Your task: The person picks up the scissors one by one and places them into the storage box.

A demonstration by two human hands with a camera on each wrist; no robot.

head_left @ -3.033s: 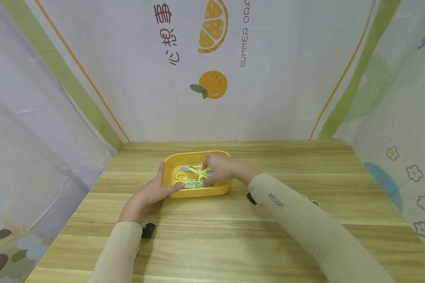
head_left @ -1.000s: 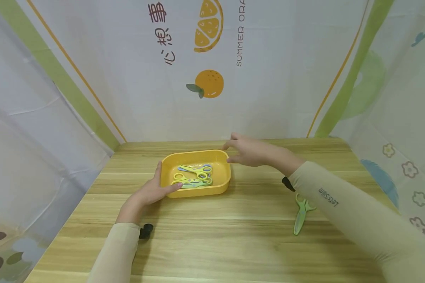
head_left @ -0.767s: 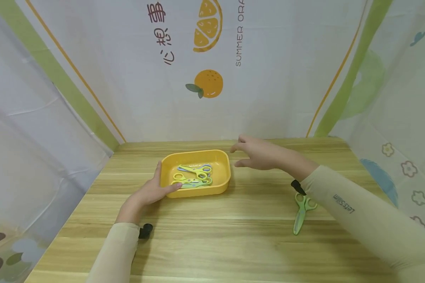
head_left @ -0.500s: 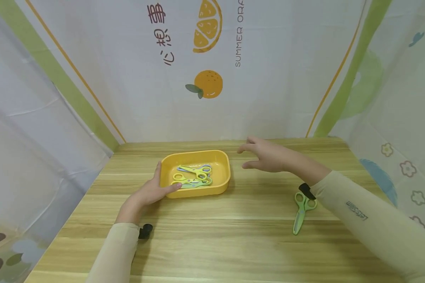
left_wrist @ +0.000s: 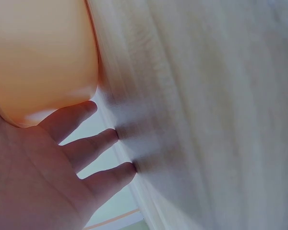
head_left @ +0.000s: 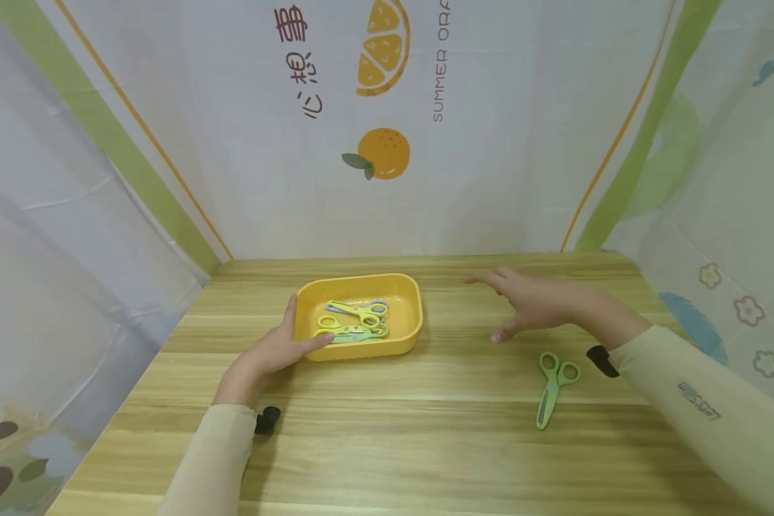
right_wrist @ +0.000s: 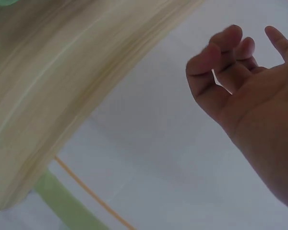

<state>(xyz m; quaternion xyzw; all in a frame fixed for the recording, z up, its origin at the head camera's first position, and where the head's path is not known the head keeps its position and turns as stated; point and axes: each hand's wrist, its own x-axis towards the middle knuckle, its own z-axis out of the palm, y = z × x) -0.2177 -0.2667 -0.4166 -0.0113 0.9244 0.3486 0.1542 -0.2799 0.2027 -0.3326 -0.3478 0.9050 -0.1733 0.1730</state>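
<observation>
A yellow tray (head_left: pixel 408 337) stands on the table with several small scissors inside, among them yellow scissors (head_left: pixel 361 313) and light green scissors (head_left: pixel 361 335). Something blue shows partly beneath the yellow pair. At the tray's left end my left hand (head_left: pixel 277 347) holds its corner, thumb over the front rim and fingers along the outer wall. In the left wrist view, fingertips (left_wrist: pixel 127 167) reach down to the tabletop. My right hand (head_left: pixel 538 301) hovers over the table to the tray's right, holding nothing, fingers relaxed. Nearer than that hand lie green scissors (head_left: pixel 552 390), handles pointing away.
The wooden table (head_left: pixel 387 437) ends at the back against a white curtain (head_left: pixel 490 179) printed with oranges. More printed curtain hangs at both sides. A black wrist camera (head_left: pixel 601 362) sits on the right wrist, another camera (head_left: pixel 267 421) on the left.
My right hand has left the scissors inside the tray and moved out to the right. Its forearm now uncovers the green scissors on the table. The left hand and tray keep their place.
</observation>
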